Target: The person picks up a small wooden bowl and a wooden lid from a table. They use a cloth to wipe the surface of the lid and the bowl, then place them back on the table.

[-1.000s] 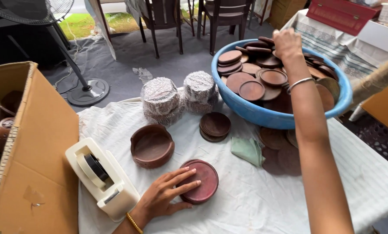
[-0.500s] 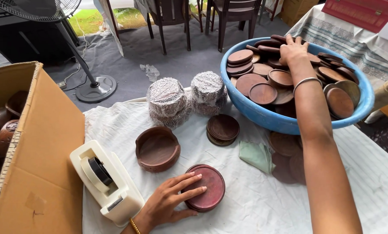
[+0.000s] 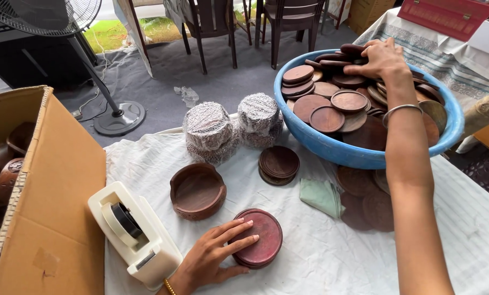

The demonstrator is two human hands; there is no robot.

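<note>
My left hand (image 3: 214, 255) lies flat with fingers spread, its fingertips resting on a small stack of reddish round wooden discs (image 3: 262, 238) on the white cloth. My right hand (image 3: 380, 58) reaches far into the blue plastic tub (image 3: 332, 148) and its fingers close over dark wooden discs (image 3: 347, 100) at the tub's back. A silver bangle rings that wrist. A brown wooden holder bowl (image 3: 197, 190) sits just beyond my left hand, and a stack of dark discs (image 3: 278, 164) lies in front of the tub.
A white tape dispenser (image 3: 134, 234) stands left of my left hand. An open cardboard box (image 3: 53, 180) with wooden bowls is at far left. Two wrapped bundles (image 3: 209, 131) stand behind, a green cloth (image 3: 322, 195) and loose discs (image 3: 364, 196) lie right. A fan and chairs stand beyond.
My right hand has pushed a little deeper over the discs at the back of the tub. My left hand stays on the reddish stack. The view has shifted slightly.
</note>
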